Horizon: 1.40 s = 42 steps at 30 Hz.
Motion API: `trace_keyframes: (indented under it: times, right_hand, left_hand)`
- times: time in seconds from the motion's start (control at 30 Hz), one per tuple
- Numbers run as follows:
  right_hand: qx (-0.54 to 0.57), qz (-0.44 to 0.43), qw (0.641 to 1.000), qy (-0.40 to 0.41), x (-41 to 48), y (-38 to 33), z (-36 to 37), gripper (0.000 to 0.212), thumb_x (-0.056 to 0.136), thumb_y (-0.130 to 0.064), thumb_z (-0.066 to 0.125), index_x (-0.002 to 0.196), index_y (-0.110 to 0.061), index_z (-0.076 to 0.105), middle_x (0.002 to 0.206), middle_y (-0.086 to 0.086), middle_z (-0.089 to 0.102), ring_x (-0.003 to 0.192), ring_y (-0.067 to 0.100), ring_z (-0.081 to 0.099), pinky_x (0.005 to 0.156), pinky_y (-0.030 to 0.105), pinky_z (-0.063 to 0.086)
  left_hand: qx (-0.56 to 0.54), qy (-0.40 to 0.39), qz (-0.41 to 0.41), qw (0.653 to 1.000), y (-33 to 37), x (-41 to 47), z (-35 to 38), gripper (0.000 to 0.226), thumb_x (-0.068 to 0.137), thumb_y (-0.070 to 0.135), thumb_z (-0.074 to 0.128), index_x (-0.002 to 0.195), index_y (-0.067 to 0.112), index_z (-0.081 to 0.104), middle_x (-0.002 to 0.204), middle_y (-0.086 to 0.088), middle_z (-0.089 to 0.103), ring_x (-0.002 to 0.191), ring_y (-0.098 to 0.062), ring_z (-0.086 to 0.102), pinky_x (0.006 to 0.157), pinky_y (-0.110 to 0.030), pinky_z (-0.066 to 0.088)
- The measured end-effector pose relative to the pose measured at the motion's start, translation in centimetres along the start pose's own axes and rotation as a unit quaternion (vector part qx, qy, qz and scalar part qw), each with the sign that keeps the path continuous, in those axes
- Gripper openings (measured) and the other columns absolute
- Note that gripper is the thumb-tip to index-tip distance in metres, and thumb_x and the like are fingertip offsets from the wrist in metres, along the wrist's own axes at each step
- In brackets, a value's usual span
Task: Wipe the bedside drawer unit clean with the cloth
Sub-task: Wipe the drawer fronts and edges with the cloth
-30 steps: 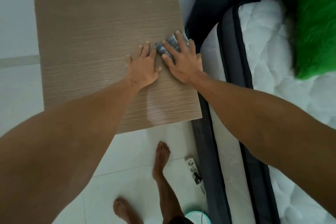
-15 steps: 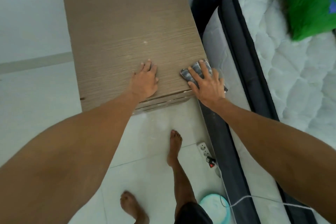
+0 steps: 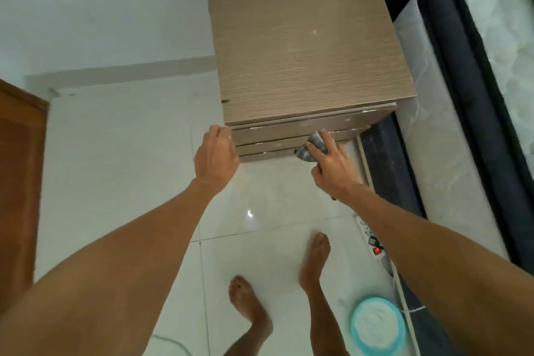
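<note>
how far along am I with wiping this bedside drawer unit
Partway. The drawer unit's top still shows pale specks, so it may need another pass. The right hand presses the cloth on the drawer fronts; the left hand steadies the corner. Fronts and sides remain.

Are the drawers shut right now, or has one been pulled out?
Shut, as far as shows. The drawers sit stacked under the top with only thin gaps between the fronts; none juts out. The right hand presses the cloth against them.

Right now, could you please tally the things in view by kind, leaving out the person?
Drawer unit: 1
Cloth: 1
Mattress: 1
Power strip: 1
Teal round container: 1
Total: 5
</note>
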State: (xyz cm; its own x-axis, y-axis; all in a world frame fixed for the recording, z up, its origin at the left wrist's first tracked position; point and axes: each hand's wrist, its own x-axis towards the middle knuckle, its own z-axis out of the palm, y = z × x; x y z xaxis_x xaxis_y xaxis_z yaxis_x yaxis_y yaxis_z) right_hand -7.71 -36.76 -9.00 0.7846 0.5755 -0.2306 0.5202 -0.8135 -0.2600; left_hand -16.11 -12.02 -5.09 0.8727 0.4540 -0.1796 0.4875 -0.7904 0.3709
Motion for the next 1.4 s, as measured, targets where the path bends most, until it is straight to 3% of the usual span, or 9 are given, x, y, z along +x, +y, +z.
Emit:
trace_keyframes:
  times: [0.1, 0.23, 0.37, 0.53, 0.77, 0.87, 1.1, 1.4]
  right_hand:
    - [0.024, -0.019, 1.0, 0.003, 1.3, -3.9, 2.1, 0.061, 0.087, -0.013, 0.056, 0.146, -0.018, 0.044, 0.161, 0.014, 0.019, 0.119, 0.042, 0.044, 0.093, 0.051, 0.05]
    - [0.04, -0.046, 0.998, 0.023, 3.6, -7.2, 3.7, 0.064, 0.087, -0.01, 0.057, 0.148, -0.018, 0.04, 0.158, 0.018, 0.023, 0.122, 0.043, 0.044, 0.093, 0.05, 0.05]
    - [0.054, -0.078, 0.995, 0.044, 5.9, -8.2, 4.8, 0.066, 0.083, -0.004, 0.058, 0.146, -0.017, 0.042, 0.154, 0.023, 0.028, 0.117, 0.046, 0.047, 0.096, 0.054, 0.05]
    - [0.063, -0.101, 0.99, 0.071, 6.6, -9.3, 5.2, 0.061, 0.085, -0.003, 0.062, 0.143, -0.016, 0.046, 0.143, 0.025, 0.039, 0.103, 0.043, 0.053, 0.082, 0.052, 0.056]
    - [0.053, -0.109, 0.991, 0.05, 7.3, -10.4, 6.0, 0.066, 0.089, -0.007, 0.065, 0.148, -0.022, 0.039, 0.151, 0.019, 0.032, 0.109, 0.038, 0.049, 0.075, 0.051, 0.059]
    - [0.016, -0.109, 0.993, 0.038, 7.6, -10.5, 6.3, 0.081, 0.083, -0.001, 0.07, 0.152, -0.023, 0.033, 0.153, 0.016, 0.031, 0.113, 0.036, 0.044, 0.077, 0.049, 0.059]
    - [-0.056, -0.054, 0.996, 0.033, 7.3, -6.1, 5.1, 0.083, 0.081, -0.003, 0.068, 0.152, -0.023, 0.03, 0.154, 0.014, 0.028, 0.124, 0.037, 0.04, 0.093, 0.048, 0.05]
    - [-0.096, 0.003, 0.995, 0.033, 6.0, 4.8, 2.0, 0.078, 0.083, 0.0, 0.064, 0.15, -0.02, 0.03, 0.154, 0.016, 0.026, 0.123, 0.04, 0.041, 0.093, 0.049, 0.05]
  left_hand:
    - [-0.024, -0.017, -0.034, 0.999, -2.1, 0.2, 1.3, 0.033, 0.097, 0.009, 0.042, 0.128, 0.006, 0.054, 0.13, -0.013, 0.049, 0.115, -0.029, 0.051, 0.085, -0.036, 0.045]
    - [-0.038, -0.059, -0.01, 0.997, -2.7, 2.1, 3.2, 0.045, 0.097, 0.009, 0.045, 0.142, 0.007, 0.04, 0.143, -0.013, 0.042, 0.125, -0.031, 0.047, 0.095, -0.04, 0.045]
    - [-0.044, -0.067, 0.011, 0.997, -2.8, 3.9, 4.5, 0.049, 0.089, 0.003, 0.052, 0.137, 0.008, 0.044, 0.139, -0.013, 0.047, 0.118, -0.035, 0.053, 0.092, -0.045, 0.049]
    - [-0.064, -0.058, -0.014, 0.996, -2.7, 3.9, 4.4, 0.047, 0.086, -0.004, 0.05, 0.131, 0.008, 0.05, 0.131, -0.016, 0.053, 0.115, -0.036, 0.055, 0.089, -0.044, 0.048]
    - [-0.065, -0.064, -0.028, 0.995, -2.1, 2.9, 4.3, 0.039, 0.085, -0.004, 0.052, 0.123, 0.007, 0.053, 0.125, -0.015, 0.057, 0.109, -0.034, 0.057, 0.078, -0.036, 0.045]
    - [-0.055, -0.056, -0.04, 0.996, -1.9, 2.7, 4.9, 0.041, 0.086, -0.003, 0.054, 0.125, 0.009, 0.053, 0.124, -0.013, 0.057, 0.108, -0.032, 0.058, 0.078, -0.034, 0.045]
    - [0.046, -0.044, -0.04, 0.997, -0.5, 2.6, 5.1, 0.048, 0.083, -0.002, 0.061, 0.129, 0.004, 0.051, 0.127, -0.017, 0.055, 0.116, -0.036, 0.053, 0.087, -0.047, 0.05]
    - [0.144, -0.042, 0.049, 0.987, 6.0, 2.7, 8.3, 0.061, 0.077, 0.007, 0.069, 0.134, 0.009, 0.047, 0.131, -0.013, 0.051, 0.125, -0.031, 0.046, 0.1, -0.046, 0.041]
